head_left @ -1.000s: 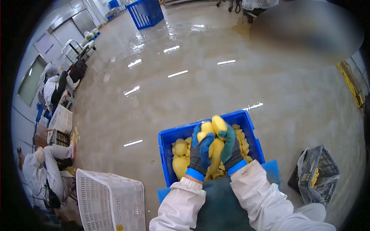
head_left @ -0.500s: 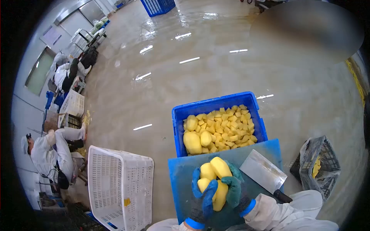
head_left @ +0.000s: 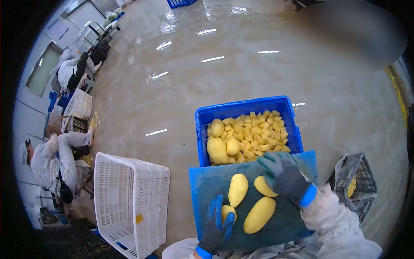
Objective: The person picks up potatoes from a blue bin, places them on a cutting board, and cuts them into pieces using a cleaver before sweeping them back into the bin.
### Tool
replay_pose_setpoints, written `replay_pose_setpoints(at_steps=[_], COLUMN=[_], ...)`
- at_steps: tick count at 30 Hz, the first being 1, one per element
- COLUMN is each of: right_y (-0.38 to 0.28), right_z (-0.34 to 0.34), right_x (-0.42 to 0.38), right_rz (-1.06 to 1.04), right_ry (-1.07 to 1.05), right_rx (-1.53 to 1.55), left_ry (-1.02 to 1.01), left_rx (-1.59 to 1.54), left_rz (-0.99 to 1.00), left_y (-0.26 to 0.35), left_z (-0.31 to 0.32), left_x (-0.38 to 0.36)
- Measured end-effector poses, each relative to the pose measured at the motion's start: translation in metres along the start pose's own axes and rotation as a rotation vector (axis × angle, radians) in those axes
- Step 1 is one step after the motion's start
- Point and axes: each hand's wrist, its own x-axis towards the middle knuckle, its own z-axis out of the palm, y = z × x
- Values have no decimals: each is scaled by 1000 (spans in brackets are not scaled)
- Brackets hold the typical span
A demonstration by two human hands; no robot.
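Observation:
Four peeled potatoes would be more than I count, so several lie on a blue cutting board (head_left: 207, 186): a long potato (head_left: 238, 190), a larger potato (head_left: 259, 215) and two smaller ones. My left hand (head_left: 214, 228), in a blue and grey glove, rests at the board's near left with fingers and thumb apart beside a small potato (head_left: 227, 212). In a green and grey glove, my right hand (head_left: 282, 172) is over the board's far right, fingers spread above a potato (head_left: 264, 187) partly behind it. The cleaver is not visible; my right arm covers where it lay.
Beyond the board stands a blue crate (head_left: 241, 105) of potato chunks and whole potatoes. A white basket (head_left: 146, 203) is at left, a bag-lined black basket (head_left: 358, 185) at right. People in white sit along the left wall; the floor looks wet.
The potatoes that both hands held together now lie spread on the board. My hands have parted, the right going up and right, the left down and left. The cleaver has gone from sight.

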Motion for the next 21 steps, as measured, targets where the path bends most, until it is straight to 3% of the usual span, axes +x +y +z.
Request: replay_pose_setpoints(at_steps=[2, 6, 9, 10, 11, 13, 15, 16, 18, 19, 20, 21], right_y=[27, 45, 61, 65, 72, 79, 94, 98, 100, 113, 124, 130], right_z=[40, 130, 170, 163, 155, 123, 92, 66, 3, -6, -13, -23], right_x=[54, 148, 158, 158, 156, 155, 145, 133, 103, 77, 47, 20], right_rz=[-132, -374, -302, -300, -152, 173, 299, 310, 471, 323, 167, 142], right_ry=[-103, -473, -504, -508, -393, -203, -155, -165, -412, -323, -241, -288], right_rx=[43, -334, -356, -359, -224, 201, 680, 853, 644, 470, 298, 221], left_ry=[-8, 75, 16, -25, -68, -96, -473, -486, -473, -474, -440, -429], left_rx=[-142, -174, -469, -400, -333, 190, 406, 394, 573, 577, 612, 514], left_rz=[-79, -160, -131, -126, -121, -9, -454, -444, -621, -724, -604, -606], left_y=[-2, -2, -27, -41, -60, -86, -79, -81, -80, -64, -81, -75], left_z=[-17, -61, -56, -43, -24, 11, 35, 49, 85, 86, 99, 93], left_x=[8, 57, 118, 143, 168, 212, 254, 258, 268, 268, 268, 267])
